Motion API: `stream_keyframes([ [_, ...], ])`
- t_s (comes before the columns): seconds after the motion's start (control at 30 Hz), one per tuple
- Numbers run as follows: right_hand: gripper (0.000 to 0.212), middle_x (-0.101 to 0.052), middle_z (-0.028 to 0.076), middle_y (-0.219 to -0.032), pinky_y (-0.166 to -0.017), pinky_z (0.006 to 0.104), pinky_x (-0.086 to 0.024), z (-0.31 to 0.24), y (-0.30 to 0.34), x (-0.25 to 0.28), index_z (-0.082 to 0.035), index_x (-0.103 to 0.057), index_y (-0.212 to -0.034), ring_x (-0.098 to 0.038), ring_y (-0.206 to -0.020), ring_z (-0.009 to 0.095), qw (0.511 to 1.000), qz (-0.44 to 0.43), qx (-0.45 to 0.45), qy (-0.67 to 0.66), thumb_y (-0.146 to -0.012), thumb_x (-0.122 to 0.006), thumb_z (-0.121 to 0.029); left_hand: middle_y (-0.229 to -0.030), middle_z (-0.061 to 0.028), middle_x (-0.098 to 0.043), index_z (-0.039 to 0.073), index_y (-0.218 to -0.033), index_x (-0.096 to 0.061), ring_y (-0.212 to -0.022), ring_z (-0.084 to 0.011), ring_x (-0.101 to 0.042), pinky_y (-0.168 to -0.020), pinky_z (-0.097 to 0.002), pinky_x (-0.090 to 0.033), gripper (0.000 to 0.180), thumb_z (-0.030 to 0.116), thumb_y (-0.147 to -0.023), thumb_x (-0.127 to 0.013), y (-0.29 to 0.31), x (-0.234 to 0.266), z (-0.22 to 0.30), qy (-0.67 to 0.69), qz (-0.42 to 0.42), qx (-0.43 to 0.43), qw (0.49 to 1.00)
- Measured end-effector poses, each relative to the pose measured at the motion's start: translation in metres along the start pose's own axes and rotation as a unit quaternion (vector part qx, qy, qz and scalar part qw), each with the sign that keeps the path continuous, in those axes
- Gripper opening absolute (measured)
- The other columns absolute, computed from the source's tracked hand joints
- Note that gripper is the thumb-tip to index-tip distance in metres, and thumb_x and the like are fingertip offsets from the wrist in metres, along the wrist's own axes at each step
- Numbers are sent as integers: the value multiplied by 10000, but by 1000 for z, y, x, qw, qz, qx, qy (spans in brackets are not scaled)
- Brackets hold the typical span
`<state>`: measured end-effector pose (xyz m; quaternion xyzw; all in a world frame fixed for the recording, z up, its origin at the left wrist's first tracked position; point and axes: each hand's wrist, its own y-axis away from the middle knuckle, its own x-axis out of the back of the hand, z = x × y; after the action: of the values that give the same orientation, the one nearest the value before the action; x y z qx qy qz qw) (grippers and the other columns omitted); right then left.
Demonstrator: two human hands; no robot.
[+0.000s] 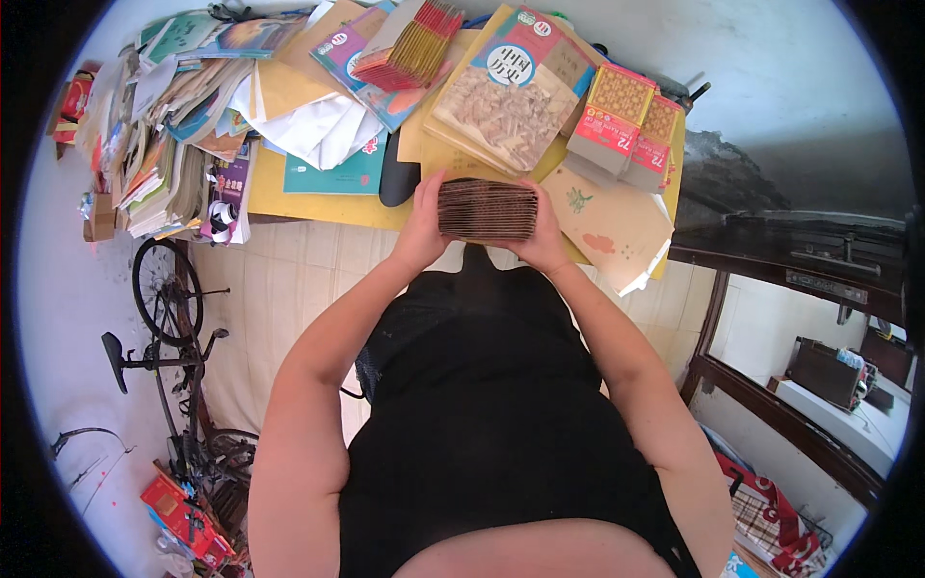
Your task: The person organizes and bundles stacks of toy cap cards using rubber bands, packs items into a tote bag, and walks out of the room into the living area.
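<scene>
Both my hands hold a thick brown stack of thin flat pieces (488, 210), its many layered edges facing up, at the near edge of the yellow table (318, 207). My left hand (425, 223) grips its left end and my right hand (542, 231) its right end, fingers closed around the sides. What the pieces are cannot be made out. Just beyond the stack lies a large textbook (506, 106) with a brown relief picture on its cover. To its right are red-and-gold packs (617, 120) with grey sides.
Piles of papers and books (164, 144) crowd the table's left side. A fanned red-and-gold bundle (409, 43) lies at the back. A teal book (332, 173) and a beige folder (607, 226) flank my hands. A bicycle (169, 347) stands left; a dark wooden cabinet (819, 260) is at right.
</scene>
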<state>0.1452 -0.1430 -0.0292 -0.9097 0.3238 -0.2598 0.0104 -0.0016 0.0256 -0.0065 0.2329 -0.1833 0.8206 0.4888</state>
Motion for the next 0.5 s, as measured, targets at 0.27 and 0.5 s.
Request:
stream_keyframes([
  [0.27, 956, -513, 111, -1190, -951, 355, -430, 7, 1, 1, -44, -336, -1298, -527, -1103, 250, 1000, -12, -6, 9, -530, -888, -182, -1407, -162, -252, 113, -1402, -263, -1304, -333, -311, -1062, -482, -280, 1018, 88, -555, -826, -2, 7, 24, -225, 15, -3, 974],
  [0.5, 995, -476, 132, -1232, -974, 363, -412, 9, 1, 5, -34, -314, -1311, -498, -1144, 271, 999, -35, -3, -4, -513, -892, -177, -1392, -133, -326, 106, -1367, -340, -1296, -313, -321, -1083, -475, -242, 927, 150, -561, -796, -3, 8, 56, -282, -95, -170, 939],
])
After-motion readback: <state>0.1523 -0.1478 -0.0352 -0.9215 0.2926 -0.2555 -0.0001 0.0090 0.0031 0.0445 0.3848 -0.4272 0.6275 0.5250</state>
